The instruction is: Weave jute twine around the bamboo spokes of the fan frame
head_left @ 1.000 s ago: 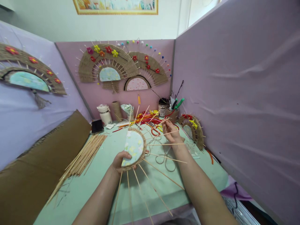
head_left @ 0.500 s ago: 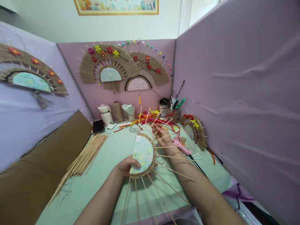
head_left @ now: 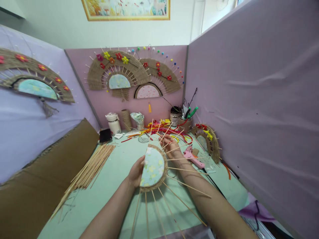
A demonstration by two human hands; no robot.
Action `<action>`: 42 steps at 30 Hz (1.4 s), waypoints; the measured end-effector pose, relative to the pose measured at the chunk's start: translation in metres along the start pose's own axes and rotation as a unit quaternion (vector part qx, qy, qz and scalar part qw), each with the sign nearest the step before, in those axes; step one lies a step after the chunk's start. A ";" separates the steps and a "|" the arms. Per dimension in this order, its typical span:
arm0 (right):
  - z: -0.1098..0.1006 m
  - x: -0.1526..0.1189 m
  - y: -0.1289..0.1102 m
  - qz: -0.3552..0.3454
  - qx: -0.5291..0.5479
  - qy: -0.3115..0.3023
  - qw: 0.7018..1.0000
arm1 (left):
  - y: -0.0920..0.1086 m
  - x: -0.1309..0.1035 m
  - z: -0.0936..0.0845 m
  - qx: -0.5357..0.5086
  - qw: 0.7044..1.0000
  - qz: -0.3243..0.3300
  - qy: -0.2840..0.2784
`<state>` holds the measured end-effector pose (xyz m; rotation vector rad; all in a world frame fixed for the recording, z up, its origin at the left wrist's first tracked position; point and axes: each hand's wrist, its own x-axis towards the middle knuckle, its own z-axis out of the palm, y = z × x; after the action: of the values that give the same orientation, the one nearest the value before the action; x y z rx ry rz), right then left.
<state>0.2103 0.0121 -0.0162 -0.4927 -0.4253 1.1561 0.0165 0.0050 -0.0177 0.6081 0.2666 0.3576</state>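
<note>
A half-round fan frame with pale blue flowered fabric stands tilted over the table, its straight edge to the left. Twine is wound along its curved rim, and thin wooden sticks fan out from it. My left hand grips the straight edge, fingers partly hidden behind the panel. Behind the upper right sticks is my right hand, its fingers curled and pinched together. What they hold is too fine to make out. A pink glue gun lies just right of that hand.
Loose wooden sticks lie at left beside a brown cardboard sheet. Coloured pipe cleaners, a twine spool, a white jar and a tool holder stand or lie at the back. A finished fan leans right.
My left thumb has slid off the fabric front to the straight edge, the hand sitting slightly higher. My right hand has shifted slightly left among the sticks. The whole view has dipped a little.
</note>
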 end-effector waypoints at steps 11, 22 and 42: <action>0.006 -0.012 0.014 0.019 -0.034 -0.005 0.999 | -0.004 0.008 -0.010 -0.040 0.999 0.004 -0.002; -0.001 -0.004 -0.011 0.058 0.030 0.018 0.998 | 0.000 0.003 -0.023 -0.013 0.999 -0.050 -0.004; -0.016 -0.005 -0.074 -0.008 0.101 -0.057 0.993 | 0.008 0.004 -0.022 -0.005 0.995 -0.097 -0.035</action>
<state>0.2739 -0.0185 0.0127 -0.2488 -0.4045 1.2007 0.0099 0.0241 -0.0308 0.5779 0.2536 0.1497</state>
